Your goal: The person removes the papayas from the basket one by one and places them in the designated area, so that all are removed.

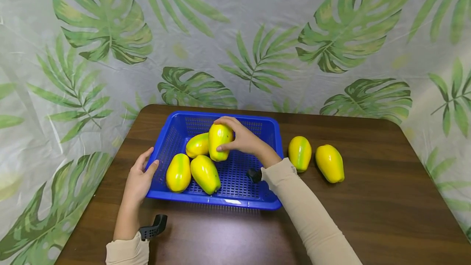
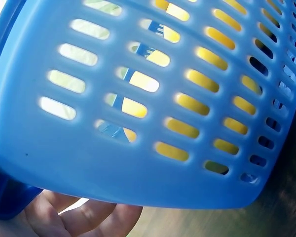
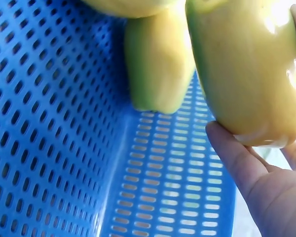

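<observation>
A blue plastic basket (image 1: pixel 184 196) with slotted walls stands on the table. My left hand (image 1: pixel 139 179) grips its left rim, the thumb at the top edge; in the left wrist view the curled fingers (image 2: pixel 96 217) show beneath the wall. Over the basket, my right hand (image 1: pixel 241 137) holds a yellow papaya (image 1: pixel 220 144) between thumb and fingers. The right wrist view shows this papaya (image 3: pixel 251 74) tilted up off the basket floor. Inside, a papaya (image 1: pixel 178 173) lies at the left, another papaya (image 1: pixel 205 175) beside it, and a third papaya (image 1: pixel 197 145) behind, partly hidden by the held one.
Right of the basket, a papaya with a green stripe (image 1: pixel 299 153) and another papaya (image 1: pixel 329 163) lie on the brown wooden table (image 1: pixel 382 199). A leaf-patterned cloth (image 1: pixel 257 44) hangs behind the table. Each wrist carries a small black camera mount (image 1: pixel 154 227).
</observation>
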A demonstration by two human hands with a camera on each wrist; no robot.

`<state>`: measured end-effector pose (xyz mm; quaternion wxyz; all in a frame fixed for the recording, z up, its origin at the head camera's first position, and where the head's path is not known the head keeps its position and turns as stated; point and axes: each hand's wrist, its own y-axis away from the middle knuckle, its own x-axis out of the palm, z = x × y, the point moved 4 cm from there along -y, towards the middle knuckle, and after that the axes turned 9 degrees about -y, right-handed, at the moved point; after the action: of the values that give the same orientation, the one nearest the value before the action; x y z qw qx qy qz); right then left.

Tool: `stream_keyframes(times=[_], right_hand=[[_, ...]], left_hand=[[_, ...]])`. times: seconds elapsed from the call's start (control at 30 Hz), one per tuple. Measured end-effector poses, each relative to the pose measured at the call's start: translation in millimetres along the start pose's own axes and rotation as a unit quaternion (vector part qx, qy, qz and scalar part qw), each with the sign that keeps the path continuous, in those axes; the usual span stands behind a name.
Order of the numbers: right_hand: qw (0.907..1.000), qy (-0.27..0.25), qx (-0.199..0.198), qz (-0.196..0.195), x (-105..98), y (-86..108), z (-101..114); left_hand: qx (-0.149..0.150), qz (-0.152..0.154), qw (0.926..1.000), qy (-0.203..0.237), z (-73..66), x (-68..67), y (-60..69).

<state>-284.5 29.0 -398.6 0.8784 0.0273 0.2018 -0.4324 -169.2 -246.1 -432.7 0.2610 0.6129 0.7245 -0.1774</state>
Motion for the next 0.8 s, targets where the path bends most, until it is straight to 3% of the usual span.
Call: stream_keyframes(times=[0.3,0.8], right_hand=[[0.9979,-0.064,-0.004,-0.007,-6,15.1,41],[0.9958,-0.081,-0.020,-0.038,-27,29.5,51]], left_hand=[[-0.003,0.001,1.0000,0.000,0.9,0.7,-0.9],[-0.004,0.000,1.0000,0.003,1.1,0.9,0.1]])
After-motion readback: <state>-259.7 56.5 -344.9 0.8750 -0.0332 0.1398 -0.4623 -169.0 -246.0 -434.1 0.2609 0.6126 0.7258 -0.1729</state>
